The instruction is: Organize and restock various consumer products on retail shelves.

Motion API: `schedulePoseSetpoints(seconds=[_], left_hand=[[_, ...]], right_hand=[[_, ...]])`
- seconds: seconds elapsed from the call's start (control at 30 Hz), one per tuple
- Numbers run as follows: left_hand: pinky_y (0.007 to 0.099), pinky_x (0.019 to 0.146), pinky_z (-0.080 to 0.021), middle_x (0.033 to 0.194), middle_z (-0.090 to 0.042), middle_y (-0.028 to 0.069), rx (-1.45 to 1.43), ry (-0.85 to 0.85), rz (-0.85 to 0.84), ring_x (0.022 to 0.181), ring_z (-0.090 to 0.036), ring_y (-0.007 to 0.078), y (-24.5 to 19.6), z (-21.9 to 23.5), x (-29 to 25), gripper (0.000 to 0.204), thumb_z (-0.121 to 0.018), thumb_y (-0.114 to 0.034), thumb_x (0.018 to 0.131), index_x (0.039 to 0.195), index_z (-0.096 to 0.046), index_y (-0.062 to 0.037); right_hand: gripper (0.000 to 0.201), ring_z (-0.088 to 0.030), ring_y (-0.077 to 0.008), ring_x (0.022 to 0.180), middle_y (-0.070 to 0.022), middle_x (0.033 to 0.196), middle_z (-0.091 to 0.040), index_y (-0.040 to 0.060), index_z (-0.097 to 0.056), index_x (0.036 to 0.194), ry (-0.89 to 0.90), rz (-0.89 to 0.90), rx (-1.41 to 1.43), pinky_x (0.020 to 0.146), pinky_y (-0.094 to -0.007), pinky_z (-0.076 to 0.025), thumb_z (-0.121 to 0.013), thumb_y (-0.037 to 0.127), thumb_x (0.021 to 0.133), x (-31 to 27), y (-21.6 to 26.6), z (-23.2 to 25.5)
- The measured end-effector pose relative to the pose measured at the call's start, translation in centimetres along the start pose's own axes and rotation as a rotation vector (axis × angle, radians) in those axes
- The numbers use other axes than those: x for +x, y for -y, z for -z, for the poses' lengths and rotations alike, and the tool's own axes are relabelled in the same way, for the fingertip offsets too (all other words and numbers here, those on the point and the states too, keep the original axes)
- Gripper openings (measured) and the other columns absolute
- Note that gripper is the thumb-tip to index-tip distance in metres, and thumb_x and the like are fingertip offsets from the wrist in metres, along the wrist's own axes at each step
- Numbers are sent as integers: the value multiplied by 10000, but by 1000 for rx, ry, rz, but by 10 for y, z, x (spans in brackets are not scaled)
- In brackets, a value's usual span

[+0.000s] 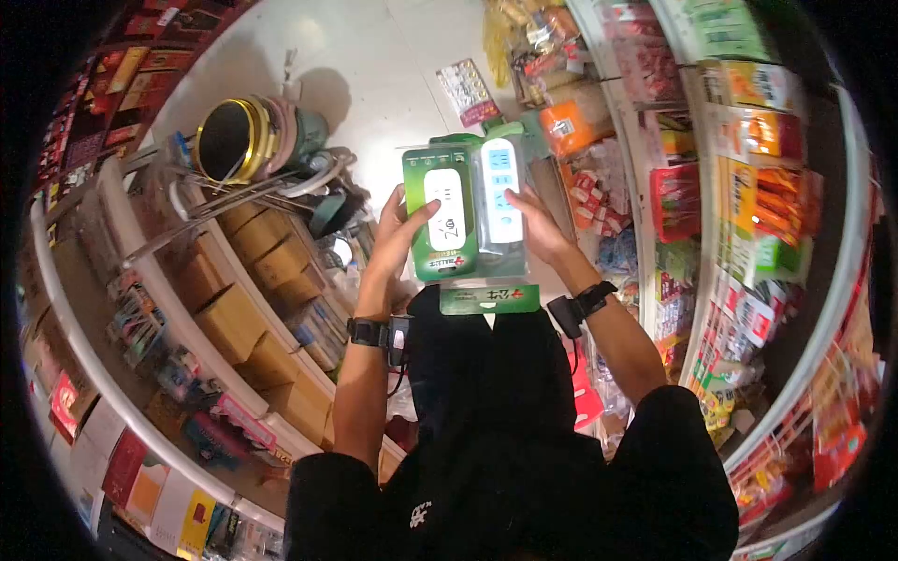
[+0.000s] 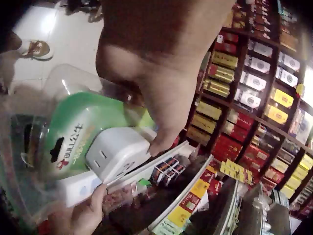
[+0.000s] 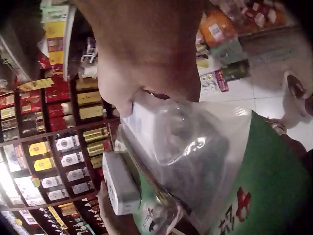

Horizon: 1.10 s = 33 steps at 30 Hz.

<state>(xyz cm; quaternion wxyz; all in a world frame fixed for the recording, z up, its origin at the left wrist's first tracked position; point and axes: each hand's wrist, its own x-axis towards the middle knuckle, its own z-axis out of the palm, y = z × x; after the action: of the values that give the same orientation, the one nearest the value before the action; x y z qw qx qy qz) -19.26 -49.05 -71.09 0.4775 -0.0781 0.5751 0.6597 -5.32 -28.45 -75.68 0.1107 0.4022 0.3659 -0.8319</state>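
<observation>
In the head view my left hand (image 1: 397,236) grips a green carded pack (image 1: 452,266) by its left edge, thumb over the front. A white power socket (image 1: 446,224) sits on that card; in the left wrist view its slots face outward beside my thumb. Close alongside, my right hand (image 1: 544,229) grips a clear plastic package by its right side. Inside is a long white power strip (image 1: 503,229) with blue-covered outlets, my right thumb lying over it. A green header card (image 1: 490,299) hangs at this package's lower end. Both packs are held up in front of my body.
Shelves of packaged snacks (image 1: 772,224) rise on the right. On the left, shelves hold cardboard boxes (image 1: 234,323), with stacked round stools (image 1: 229,140) beyond. A flat printed pack (image 1: 465,89) lies on the pale tiled floor (image 1: 398,56). Another person's shoe (image 2: 38,49) shows in the left wrist view.
</observation>
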Motion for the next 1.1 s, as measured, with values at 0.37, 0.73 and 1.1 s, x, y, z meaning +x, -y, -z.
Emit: schedulePoseSetpoints(seconds=[0.37, 0.73, 1.1], left_hand=[[294, 879, -477, 1074, -621, 68, 91, -110, 39, 969, -576, 147, 217, 76, 144, 407, -748, -153, 843, 1177, -550, -31], [328, 896, -534, 1128, -614, 129, 19, 23, 465, 1030, -611, 212, 443, 153, 294, 458, -682, -66, 869, 1256, -460, 37], [338, 860, -505, 1091, -645, 141, 77, -117, 273, 975, -635, 218, 508, 135, 397, 517, -783, -164, 798, 1194, -520, 39]], right_hand=[[642, -452, -218, 1278, -97, 1394, -471, 42, -308, 1466, -68, -125, 243, 1063, -348, -374, -607, 268, 945, 174, -187, 87], [604, -465, -216, 1217, -142, 1304, -502, -2, -385, 1411, -240, -197, -202, 1045, -336, -356, -585, 337, 952, 326, -360, 225], [500, -518, -373, 1240, -237, 1340, -534, 3, -485, 1352, -477, 299, -866, 1054, -409, -398, -598, 180, 899, 422, -356, 275]])
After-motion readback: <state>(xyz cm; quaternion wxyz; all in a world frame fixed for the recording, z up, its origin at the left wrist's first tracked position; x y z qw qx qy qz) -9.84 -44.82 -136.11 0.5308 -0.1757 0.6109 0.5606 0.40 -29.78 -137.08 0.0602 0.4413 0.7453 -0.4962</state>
